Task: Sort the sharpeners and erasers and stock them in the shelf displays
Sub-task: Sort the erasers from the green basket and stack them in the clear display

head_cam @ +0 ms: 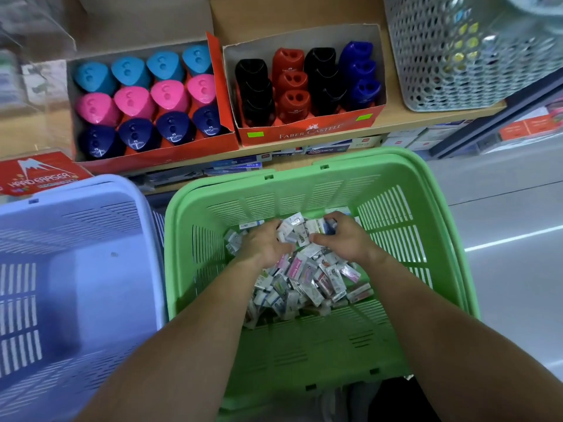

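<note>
Left hand: The left hand (263, 243) is down in the pile, with its fingers curled round some small packs.
Right hand: The right hand (344, 239) is just beside it, with fingers and thumb bent over a few packs at the top of the pile.
Erasers: The erasers (304, 281) lie in a big mixed heap under both hands, all in shiny wrappers.
Green basket: The heap sits at the bottom of the green basket (304, 190), which is near the shelf (411, 117).
Step now: The person looks to be picking through the erasers to sort them by kind.
Next move: The hands need to lift out packs that match and carry them up to the right box, maybe the red eraser box (39, 175) at the left.
Sharpeners: The sharpeners (146, 99) look done, standing in neat rows in two boxes on the shelf.
Blue basket: The blue basket (91, 190) is beside the green one.
Hard to see: The fingertips are buried in the pile, so how many packs each hand has cannot be told. The red eraser box is cut off at the edge. The things inside the grey basket (457, 56) are too blurry to name.
</note>
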The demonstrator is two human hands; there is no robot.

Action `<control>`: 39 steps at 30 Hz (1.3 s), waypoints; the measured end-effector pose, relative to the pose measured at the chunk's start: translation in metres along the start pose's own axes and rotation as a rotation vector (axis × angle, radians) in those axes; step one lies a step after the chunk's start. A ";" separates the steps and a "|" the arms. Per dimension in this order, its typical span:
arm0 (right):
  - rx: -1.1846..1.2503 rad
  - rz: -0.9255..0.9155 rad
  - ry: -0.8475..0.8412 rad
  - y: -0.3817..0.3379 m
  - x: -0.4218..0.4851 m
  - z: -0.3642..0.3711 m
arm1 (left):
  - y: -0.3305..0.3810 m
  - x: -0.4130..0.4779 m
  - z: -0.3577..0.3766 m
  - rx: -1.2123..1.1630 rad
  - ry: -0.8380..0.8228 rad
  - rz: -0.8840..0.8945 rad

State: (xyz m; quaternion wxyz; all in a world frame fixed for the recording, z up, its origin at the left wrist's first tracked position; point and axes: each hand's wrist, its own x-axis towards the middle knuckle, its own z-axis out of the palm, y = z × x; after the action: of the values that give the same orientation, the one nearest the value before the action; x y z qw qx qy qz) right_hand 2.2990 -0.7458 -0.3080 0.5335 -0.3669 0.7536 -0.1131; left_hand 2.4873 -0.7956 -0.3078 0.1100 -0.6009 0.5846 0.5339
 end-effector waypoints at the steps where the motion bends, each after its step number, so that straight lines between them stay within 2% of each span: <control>1: 0.091 0.002 0.012 0.000 0.000 -0.002 | 0.003 -0.003 -0.002 -0.081 0.012 -0.003; 5: 0.307 -0.006 0.043 -0.023 -0.020 -0.013 | 0.020 -0.022 -0.009 -0.379 0.024 -0.009; 9: 0.437 0.009 -0.012 -0.053 -0.053 -0.025 | 0.041 -0.044 -0.019 -0.617 0.048 0.023; 12: 0.430 -0.043 -0.073 -0.073 -0.088 -0.036 | 0.065 -0.070 -0.027 -0.742 0.025 0.083; 18: 0.451 -0.165 -0.102 -0.106 -0.165 -0.054 | 0.087 -0.143 -0.046 -0.833 -0.109 0.217; 23: 0.451 -0.236 -0.168 -0.129 -0.220 -0.051 | 0.071 -0.197 -0.073 -0.953 -0.244 0.258; 31: 0.508 -0.300 -0.216 -0.136 -0.257 -0.028 | 0.050 -0.242 -0.098 -0.926 -0.109 0.367; 34: 0.517 -0.346 -0.184 -0.136 -0.252 -0.018 | 0.040 -0.248 -0.092 -0.985 -0.091 0.342; 39: 0.426 -0.375 -0.161 -0.142 -0.237 -0.003 | 0.030 -0.239 -0.083 -1.016 0.039 0.303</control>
State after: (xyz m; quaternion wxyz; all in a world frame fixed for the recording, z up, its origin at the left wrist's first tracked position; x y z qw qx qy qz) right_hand 2.3962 -0.6865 -0.0563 0.6263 -0.3873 0.5874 -0.3358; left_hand 2.5656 -0.7273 -0.0748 -0.2843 -0.4972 0.3345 0.7484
